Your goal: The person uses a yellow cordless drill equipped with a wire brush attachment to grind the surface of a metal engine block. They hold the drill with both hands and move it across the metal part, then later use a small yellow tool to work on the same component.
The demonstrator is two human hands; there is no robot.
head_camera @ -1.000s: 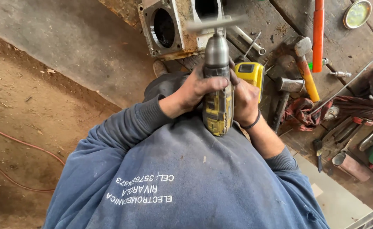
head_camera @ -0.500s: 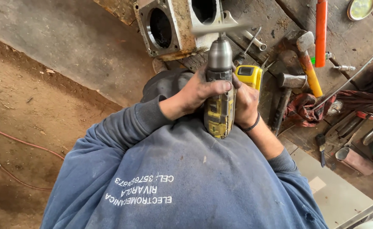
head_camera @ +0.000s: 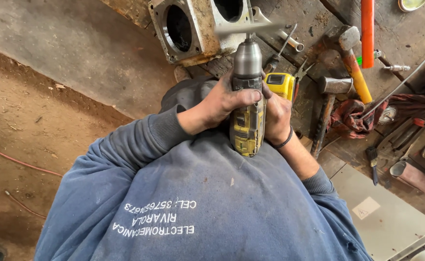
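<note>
Looking down from the left, I see bare dirt floor (head_camera: pixel 24 125) with a thin red cable (head_camera: pixel 14 157) lying across it, then a grey concrete step (head_camera: pixel 77 53). My blue sweatshirt (head_camera: pixel 198 208) fills the lower middle of the view. My left hand (head_camera: pixel 222 104) is wrapped tight around the body of a yellow cordless drill (head_camera: pixel 246 123), fingers curled over its top just behind the grey chuck (head_camera: pixel 247 58). The drill points away from me, its bit meeting a pale metal strip (head_camera: pixel 251 28) that lies against a rusty metal housing (head_camera: pixel 198 29) with two round openings. My right hand (head_camera: pixel 276 116) is closed on the other side of the drill, gripping the handle; a dark band sits on that wrist. Just beyond my right hand lies a yellow tape measure (head_camera: pixel 280 84), partly hidden. Further right, on the worn wooden bench (head_camera: pixel 319 19), are pliers (head_camera: pixel 299 72), a small sledgehammer (head_camera: pixel 331 104) with a dark handle, and a hammer with a yellow and orange handle (head_camera: pixel 352 63). An orange bar (head_camera: pixel 367 24) stands beside it. At the far right lie a reddish rag (head_camera: pixel 357 116) and a heap of wrenches (head_camera: pixel 410 135), with a pale board (head_camera: pixel 381 217) below them.
</note>
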